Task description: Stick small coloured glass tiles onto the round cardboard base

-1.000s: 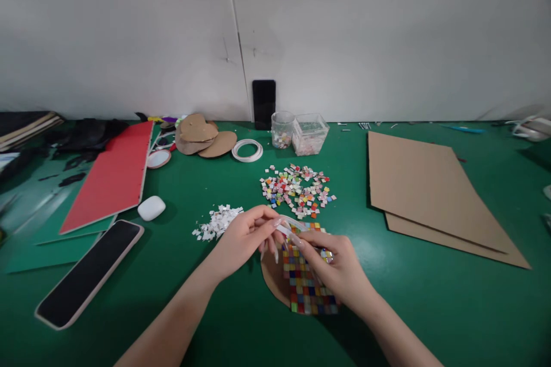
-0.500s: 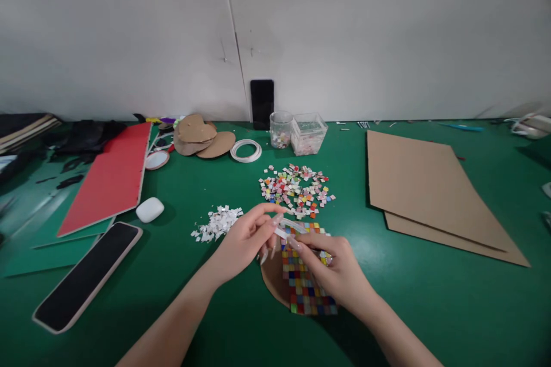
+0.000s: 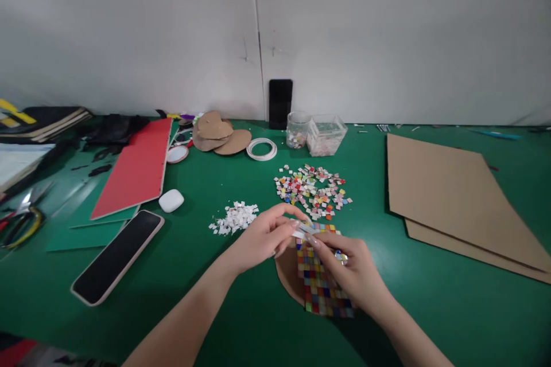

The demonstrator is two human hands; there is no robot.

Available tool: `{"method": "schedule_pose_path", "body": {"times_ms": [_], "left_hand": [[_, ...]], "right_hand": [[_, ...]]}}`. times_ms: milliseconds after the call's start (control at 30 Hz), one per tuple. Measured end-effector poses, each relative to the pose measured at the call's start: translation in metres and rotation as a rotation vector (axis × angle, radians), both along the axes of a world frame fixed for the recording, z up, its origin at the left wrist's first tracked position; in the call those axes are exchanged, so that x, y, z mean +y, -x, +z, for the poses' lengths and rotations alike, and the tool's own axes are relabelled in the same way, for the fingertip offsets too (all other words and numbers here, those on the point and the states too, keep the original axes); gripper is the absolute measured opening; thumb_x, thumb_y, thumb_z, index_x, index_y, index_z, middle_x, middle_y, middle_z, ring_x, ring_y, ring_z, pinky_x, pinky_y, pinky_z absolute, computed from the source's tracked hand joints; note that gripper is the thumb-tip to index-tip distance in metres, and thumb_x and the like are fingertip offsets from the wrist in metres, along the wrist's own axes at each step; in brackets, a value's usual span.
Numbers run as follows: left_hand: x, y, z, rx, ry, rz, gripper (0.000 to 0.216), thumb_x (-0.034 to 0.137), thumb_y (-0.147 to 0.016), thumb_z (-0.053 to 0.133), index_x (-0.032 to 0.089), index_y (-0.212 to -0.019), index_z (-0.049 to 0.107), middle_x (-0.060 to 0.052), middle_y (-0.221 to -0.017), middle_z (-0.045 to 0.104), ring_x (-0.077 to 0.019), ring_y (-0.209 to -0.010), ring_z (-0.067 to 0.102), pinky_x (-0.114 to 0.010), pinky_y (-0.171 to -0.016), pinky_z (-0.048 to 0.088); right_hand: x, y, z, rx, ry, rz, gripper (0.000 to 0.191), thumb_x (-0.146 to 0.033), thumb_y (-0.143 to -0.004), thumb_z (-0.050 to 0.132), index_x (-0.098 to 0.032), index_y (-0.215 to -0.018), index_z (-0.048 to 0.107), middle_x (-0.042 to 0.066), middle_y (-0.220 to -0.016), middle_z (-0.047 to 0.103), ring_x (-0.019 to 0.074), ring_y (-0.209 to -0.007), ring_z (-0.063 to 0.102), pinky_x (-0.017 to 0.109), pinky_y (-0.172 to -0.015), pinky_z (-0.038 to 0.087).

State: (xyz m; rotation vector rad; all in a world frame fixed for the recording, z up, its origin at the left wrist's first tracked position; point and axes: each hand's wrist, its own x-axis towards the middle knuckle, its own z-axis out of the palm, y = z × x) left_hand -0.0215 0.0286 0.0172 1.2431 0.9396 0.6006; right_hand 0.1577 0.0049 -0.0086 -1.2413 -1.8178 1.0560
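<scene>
My left hand (image 3: 264, 238) and my right hand (image 3: 346, 266) meet over a brown cardboard piece (image 3: 287, 275) partly covered with a grid of coloured mosaic tiles (image 3: 319, 287). Both hands pinch a thin pale strip (image 3: 306, 229) between their fingertips, just above the top edge of the grid. My right hand rests on the tiled part. A loose pile of coloured tiles (image 3: 313, 189) lies just beyond the hands. A small heap of white scraps (image 3: 235, 218) lies to the left of my left hand.
On the green table (image 3: 215, 298) lie a phone (image 3: 117, 256), a white earbud case (image 3: 171, 200), a red board (image 3: 135, 169), a tape ring (image 3: 261, 149), cardboard cut-outs (image 3: 221, 132), two clear containers (image 3: 316, 135), large cardboard sheets (image 3: 460, 195) and pliers (image 3: 21, 221). A dark phone (image 3: 280, 103) leans against the wall.
The view has shifted to the left, so everything sits further right in the picture and the pliers have come into sight. The hands stay pinched together over the tiled piece.
</scene>
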Motion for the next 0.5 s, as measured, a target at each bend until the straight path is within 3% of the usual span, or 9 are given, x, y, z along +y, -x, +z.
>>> {"method": "schedule_pose_path", "body": {"times_ms": [167, 500], "left_hand": [[-0.0008, -0.0025, -0.0006, -0.005, -0.019, -0.003, 0.024, 0.030, -0.089, 0.034, 0.019, -0.104, 0.049, 0.006, -0.050, 0.043, -0.0069, -0.044, 0.039, -0.018, -0.045, 0.032], [0.0009, -0.0065, -0.0049, 0.077, -0.077, 0.097, 0.025, 0.033, -0.085, 0.042, 0.020, -0.106, 0.047, 0.008, -0.049, 0.043, -0.0060, -0.039, 0.036, -0.017, -0.040, 0.028]], "right_hand": [[-0.0002, 0.0008, -0.0031, -0.003, 0.000, 0.019, 0.029, -0.031, -0.088, 0.043, -0.019, -0.074, 0.065, 0.000, -0.066, 0.064, 0.0148, -0.063, 0.057, 0.023, -0.057, 0.040], [-0.0002, 0.0020, -0.0068, 0.007, -0.012, 0.003, 0.024, -0.030, -0.088, 0.044, -0.020, -0.082, 0.066, 0.000, -0.069, 0.066, 0.0134, -0.061, 0.056, 0.022, -0.056, 0.038]]}}
